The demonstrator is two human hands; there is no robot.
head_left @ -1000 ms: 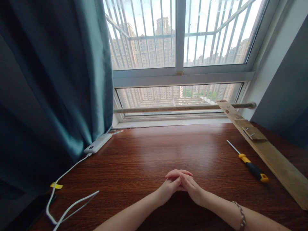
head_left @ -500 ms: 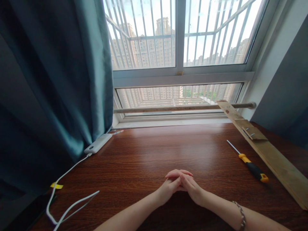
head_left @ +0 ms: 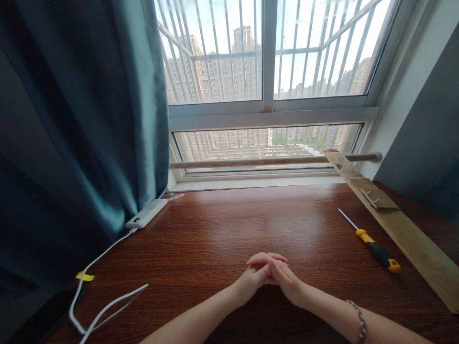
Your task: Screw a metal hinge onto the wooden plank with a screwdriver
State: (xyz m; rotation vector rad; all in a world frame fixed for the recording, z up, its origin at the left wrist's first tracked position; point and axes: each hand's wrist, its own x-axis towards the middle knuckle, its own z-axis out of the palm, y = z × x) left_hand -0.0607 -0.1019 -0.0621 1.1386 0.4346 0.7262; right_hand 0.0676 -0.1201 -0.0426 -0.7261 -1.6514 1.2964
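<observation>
My left hand and my right hand rest clasped together on the dark wooden table, close to its near side. Their fingers overlap and are folded over one another, so both hands are closed. No object shows between them, though the palms are hidden. A braided bracelet circles my right wrist. To the right, apart from my hands, lies a screwdriver with a yellow and black handle, its metal shaft pointing away toward the window.
A long wooden board with a small block and two screws lies along the right. At the left, a white power bank with a white cable sits by a blue curtain. A rail crosses below the window.
</observation>
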